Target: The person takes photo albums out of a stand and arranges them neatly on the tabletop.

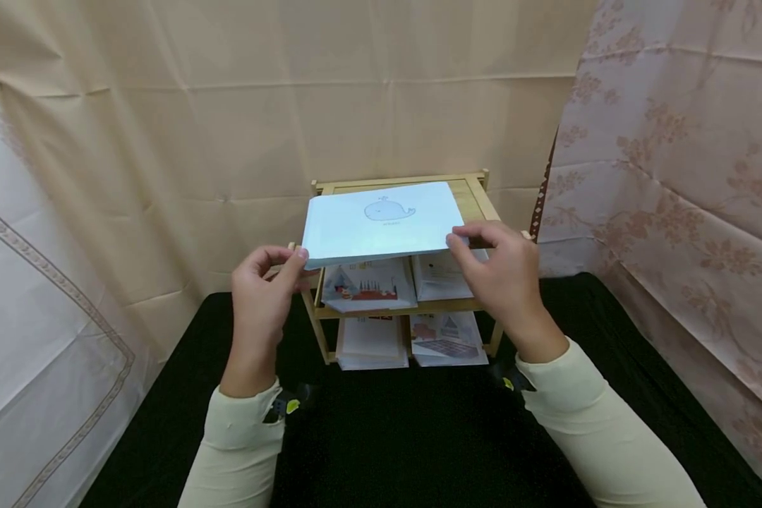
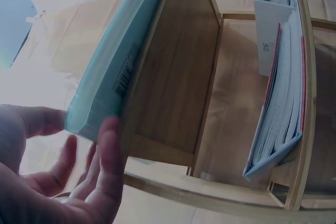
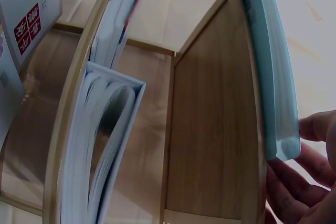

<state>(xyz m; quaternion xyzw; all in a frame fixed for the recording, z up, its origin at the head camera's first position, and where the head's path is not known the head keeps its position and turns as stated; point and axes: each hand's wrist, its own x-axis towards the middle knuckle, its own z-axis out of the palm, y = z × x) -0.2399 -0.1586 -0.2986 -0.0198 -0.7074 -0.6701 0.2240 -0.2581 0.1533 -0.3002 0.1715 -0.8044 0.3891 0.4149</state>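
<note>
There are two hands, a left hand (image 1: 262, 300) and a right hand (image 1: 511, 282), and two pale sleeves (image 1: 584, 406). One whale-pictured book (image 1: 381, 229) and one three-level wooden rack (image 1: 481, 201) appear. Piles of books (image 1: 368, 288) number four: two left, two right. One dark cloth (image 1: 400, 444) and three drapes (image 1: 260, 134), left, far and right, complete the count.

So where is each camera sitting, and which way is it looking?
Head: worn on the head, looking forward and down at the whale book and wooden shelf; left hand, right hand and pale sleeves show.
Left wrist: worn there, looking at the book's teal side with its barcode, and into the shelf; the left hand shows.
Right wrist: worn there, looking at the book and other books in the shelf; the right hand shows.
Shared: both wrist views show the teal side and shelf.
</note>
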